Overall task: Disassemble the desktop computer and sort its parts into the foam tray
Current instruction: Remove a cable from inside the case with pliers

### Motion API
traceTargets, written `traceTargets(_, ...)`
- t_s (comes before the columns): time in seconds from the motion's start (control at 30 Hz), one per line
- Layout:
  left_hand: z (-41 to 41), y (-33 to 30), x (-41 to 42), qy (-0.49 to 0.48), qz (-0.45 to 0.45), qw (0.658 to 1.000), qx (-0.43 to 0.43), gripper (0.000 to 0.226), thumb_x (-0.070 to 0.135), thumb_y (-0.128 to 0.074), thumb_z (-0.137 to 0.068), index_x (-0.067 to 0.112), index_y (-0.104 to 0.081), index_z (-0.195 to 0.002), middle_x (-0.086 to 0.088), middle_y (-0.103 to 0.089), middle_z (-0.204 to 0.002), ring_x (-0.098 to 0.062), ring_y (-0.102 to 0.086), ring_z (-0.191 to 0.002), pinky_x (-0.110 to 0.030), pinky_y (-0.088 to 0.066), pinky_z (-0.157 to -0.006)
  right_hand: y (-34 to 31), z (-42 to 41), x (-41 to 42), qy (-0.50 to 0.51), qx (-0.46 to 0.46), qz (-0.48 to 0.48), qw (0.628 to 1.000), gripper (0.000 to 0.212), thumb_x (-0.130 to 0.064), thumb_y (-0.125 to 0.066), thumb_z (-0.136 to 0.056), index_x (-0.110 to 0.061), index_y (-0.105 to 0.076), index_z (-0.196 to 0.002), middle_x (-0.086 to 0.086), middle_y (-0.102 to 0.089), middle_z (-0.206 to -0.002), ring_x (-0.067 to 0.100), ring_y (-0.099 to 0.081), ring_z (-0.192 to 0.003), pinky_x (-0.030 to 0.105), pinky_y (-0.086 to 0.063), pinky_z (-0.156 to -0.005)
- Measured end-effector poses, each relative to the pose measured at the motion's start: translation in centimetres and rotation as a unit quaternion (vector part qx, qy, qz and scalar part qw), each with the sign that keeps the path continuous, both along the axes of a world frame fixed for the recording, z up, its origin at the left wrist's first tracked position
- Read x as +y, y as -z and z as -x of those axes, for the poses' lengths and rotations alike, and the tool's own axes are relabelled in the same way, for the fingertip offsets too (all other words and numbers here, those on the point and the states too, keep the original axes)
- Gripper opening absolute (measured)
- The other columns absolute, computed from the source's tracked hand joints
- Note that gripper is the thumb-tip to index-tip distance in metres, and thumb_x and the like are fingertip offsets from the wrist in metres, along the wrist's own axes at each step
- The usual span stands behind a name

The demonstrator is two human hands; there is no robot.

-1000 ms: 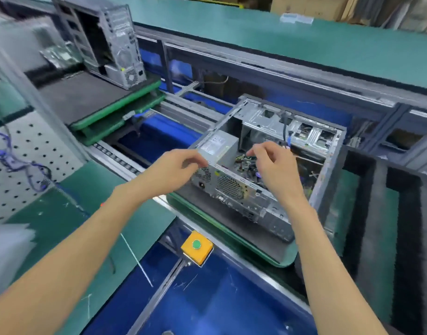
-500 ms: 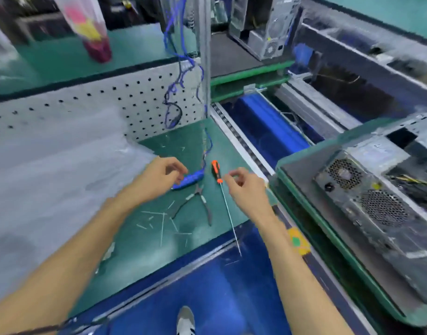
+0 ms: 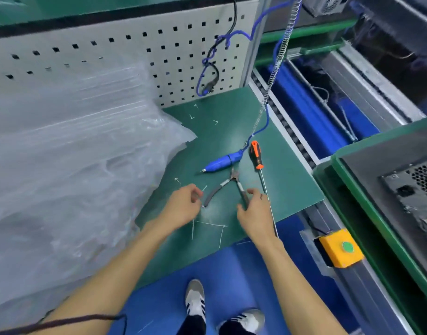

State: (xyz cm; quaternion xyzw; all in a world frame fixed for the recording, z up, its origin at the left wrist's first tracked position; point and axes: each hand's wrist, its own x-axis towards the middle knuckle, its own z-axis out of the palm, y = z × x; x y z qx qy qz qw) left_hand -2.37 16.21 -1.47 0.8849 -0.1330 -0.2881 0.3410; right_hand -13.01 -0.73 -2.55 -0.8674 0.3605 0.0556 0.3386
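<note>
Both your hands have dropped closer to the cutters (image 3: pixel 228 187) since half a second ago. Your right hand (image 3: pixel 254 210) curls loosely over one handle, fingers touching it, not yet closed; your left hand (image 3: pixel 183 205) hovers half-open and empty beside the other. Probably tool pickup. The desktop computer (image 3: pixel 411 189) waits at far right, still undisassembled.

Both bare forearms reached forward and down, converging. The left hand (image 3: pixel 183 206) hung with fingers loosely curled, thumb near the fingertips. The right hand (image 3: pixel 254 209) lay palm-down, fingers apparently half spread.
</note>
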Motion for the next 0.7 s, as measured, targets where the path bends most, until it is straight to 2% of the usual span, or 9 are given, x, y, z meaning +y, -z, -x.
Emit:
traceTargets(0.07,-0.4,1.1,-0.9,-0.009,0.005,1.0,-0.001,0.019,0.013,-0.063,-0.089,0.015,-0.063,-0.108,-0.002,-0.068,-0.096,-0.021,-0.062,-0.085,-0.029,-0.048,-0.078,0.6,-0.5,-0.3,0.009,0.011,0.003,1.0,0.049,-0.009,-0.063,-0.093,-0.002,-0.046,-0.139,0.017,-0.051,-0.138,0.033,-0.045,-0.131,0.035,-0.034,-0.107)
traceTargets(0.17,-0.8,2.6,-2.1,0.004,-0.009,1.0,-0.006,0.025,0.02,-0.072,-0.085,0.019,-0.06,-0.107,0.002,-0.065,-0.089,-0.018,-0.059,-0.081,-0.029,-0.044,-0.072,1.4,-1.2,-0.6,0.011,0.043,0.013,0.999,0.037,-0.008,-0.06,-0.095,-0.002,-0.053,-0.131,0.017,-0.056,-0.13,0.032,-0.052,-0.123,0.036,-0.04,-0.102)
traceTargets(0.23,-1.1,3.4,-2.6,0.014,-0.025,0.999,-0.019,0.025,0.019,-0.074,-0.083,0.02,-0.062,-0.104,0.008,-0.06,-0.081,-0.017,-0.056,-0.076,-0.028,-0.037,-0.065,1.6,-1.6,-0.7,0.018,0.057,0.014,0.998,0.028,-0.008,-0.058,-0.096,-0.004,-0.057,-0.124,0.015,-0.058,-0.124,0.031,-0.057,-0.114,0.036,-0.042,-0.094)
traceTargets(0.3,-1.4,4.0,-3.1,0.022,-0.037,0.999,-0.024,0.02,0.013,-0.072,-0.082,0.018,-0.064,-0.099,0.01,-0.058,-0.074,-0.018,-0.057,-0.073,-0.027,-0.035,-0.062,1.7,-1.9,-0.7,0.02,0.062,0.017,0.998,0.025,-0.007,-0.056,-0.096,-0.002,-0.058,-0.12,0.016,-0.057,-0.123,0.033,-0.058,-0.112,0.037,-0.043,-0.092)
traceTargets(0.4,-1.9,3.3,-3.6,0.047,-0.065,0.997,0.018,0.017,0.014,-0.074,-0.077,0.018,-0.062,-0.088,0.005,-0.063,-0.075,-0.021,-0.061,-0.076,-0.029,-0.045,-0.065,1.8,-2.0,-0.6,0.018,0.067,0.022,0.997,0.025,-0.002,-0.051,-0.095,0.003,-0.056,-0.119,0.02,-0.056,-0.124,0.036,-0.056,-0.114,0.04,-0.045,-0.096)
traceTargets(0.47,-2.1,1.8,-4.0,0.051,-0.062,0.995,0.062,0.022,0.018,-0.077,-0.074,0.014,-0.061,-0.088,0.001,-0.065,-0.076,-0.02,-0.06,-0.072,-0.03,-0.046,-0.066,1.6,-1.7,-0.8,0.042,0.045,-0.011,0.998,0.025,0.0,-0.048,-0.095,0.002,-0.055,-0.119,0.019,-0.059,-0.122,0.037,-0.058,-0.113,0.042,-0.047,-0.094)
traceTargets(0.53,-1.9,-0.8,-4.7,0.064,0.0,0.991,0.12,0.023,0.012,-0.075,-0.075,0.01,-0.056,-0.089,0.002,-0.061,-0.068,-0.017,-0.054,-0.06,-0.029,-0.042,-0.058,0.8,-1.0,-1.1,0.086,-0.009,-0.091,0.992,0.024,0.001,-0.046,-0.097,-0.003,-0.052,-0.12,0.013,-0.066,-0.116,0.034,-0.063,-0.108,0.04,-0.05,-0.089)
traceTargets(0.63,-0.5,-6.3,-6.7,0.104,0.148,0.961,0.21,0.029,0.001,-0.069,-0.075,0.014,-0.045,-0.084,-0.003,-0.057,-0.065,-0.018,-0.047,-0.052,-0.026,-0.038,-0.049,-1.5,-0.1,-2.0,0.149,-0.135,-0.221,0.954,0.022,0.002,-0.046,-0.099,-0.015,-0.05,-0.113,0.0,-0.068,-0.096,0.025,-0.069,-0.095,0.032,-0.052,-0.078)
traceTargets(0.7,1.0,-9.6,-8.9,0.15,0.209,0.939,0.229,0.03,0.003,-0.066,-0.068,0.015,-0.042,-0.082,-0.005,-0.058,-0.069,-0.02,-0.044,-0.053,-0.026,-0.037,-0.048,-3.5,0.8,-3.2,0.174,-0.208,-0.271,0.923,0.018,-0.003,-0.044,-0.102,-0.018,-0.051,-0.11,0.005,-0.071,-0.095,0.019,-0.067,-0.086,0.023,-0.051,-0.07)
